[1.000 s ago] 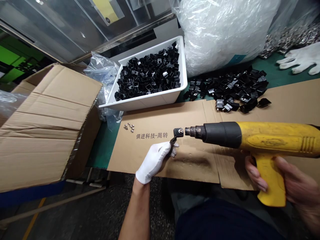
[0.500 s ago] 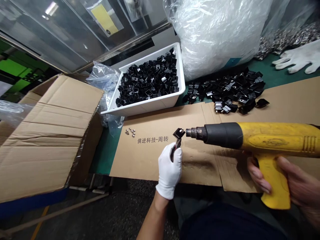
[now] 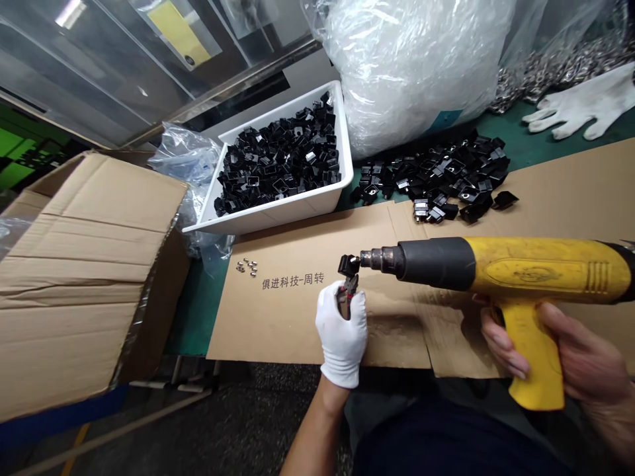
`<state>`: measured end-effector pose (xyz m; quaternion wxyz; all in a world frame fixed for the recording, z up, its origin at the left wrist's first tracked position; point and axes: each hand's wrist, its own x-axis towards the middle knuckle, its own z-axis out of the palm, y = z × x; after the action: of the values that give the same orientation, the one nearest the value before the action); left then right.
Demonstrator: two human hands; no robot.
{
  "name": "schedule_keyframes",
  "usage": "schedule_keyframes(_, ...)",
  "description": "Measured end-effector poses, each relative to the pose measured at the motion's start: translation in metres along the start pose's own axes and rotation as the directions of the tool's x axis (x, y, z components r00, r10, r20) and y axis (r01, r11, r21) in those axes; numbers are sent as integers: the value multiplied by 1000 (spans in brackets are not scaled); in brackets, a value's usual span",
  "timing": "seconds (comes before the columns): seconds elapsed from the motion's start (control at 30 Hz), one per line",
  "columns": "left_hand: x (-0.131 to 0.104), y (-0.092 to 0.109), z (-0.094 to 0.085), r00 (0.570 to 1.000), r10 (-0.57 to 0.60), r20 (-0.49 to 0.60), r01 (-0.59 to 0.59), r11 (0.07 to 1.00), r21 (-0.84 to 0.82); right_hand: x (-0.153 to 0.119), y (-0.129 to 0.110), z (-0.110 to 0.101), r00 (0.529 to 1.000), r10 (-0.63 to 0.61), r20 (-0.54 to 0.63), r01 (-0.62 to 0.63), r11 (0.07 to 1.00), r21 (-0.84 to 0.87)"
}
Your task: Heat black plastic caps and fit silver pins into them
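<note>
Pliers (image 3: 350, 287) sit in the white-gloved left hand (image 3: 342, 336), its fingers closed round them; their tips appear to pinch a small black part (image 3: 346, 266) above the cardboard sheet (image 3: 278, 324). A metal insert (image 3: 353, 261) on that part faces the nozzle (image 3: 381, 258) of a yellow heat gun (image 3: 540, 266), so near that I cannot tell whether they touch. The bare right hand (image 3: 590, 360) is wrapped round the gun's handle.

Good work here calls for steady aim: line the nozzle up squarely with the insert, so that any heat falls on metal rather than on the black body, which would probably soften. A slight gap seems wise, since a knock could twist the part out of the pliers. Left fingertips are best held low, out of the hot stream. Loose metal pieces (image 3: 247, 266) lie well apart on the sheet; a white tub (image 3: 278, 217) of black parts (image 3: 282, 155) stands behind.
</note>
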<state>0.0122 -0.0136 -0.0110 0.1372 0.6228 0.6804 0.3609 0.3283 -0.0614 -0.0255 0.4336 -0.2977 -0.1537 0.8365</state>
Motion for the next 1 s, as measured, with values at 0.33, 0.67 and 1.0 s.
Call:
schedule_keyframes(0.33,2,1,5,995,45,-92,-46,999,-4,1,-2,3,1000,-8,8,7,999,32)
schedule_keyframes(0.67,1,3,6,995,46,-92,-46,999,2,-2,-3,3,1000,-10,-8,10,999,46)
schedule_keyframes(1.0,0,5,9,994,18,-111,-20,1000,-16,-2,-6,5,997,8,-79,-5,999,34)
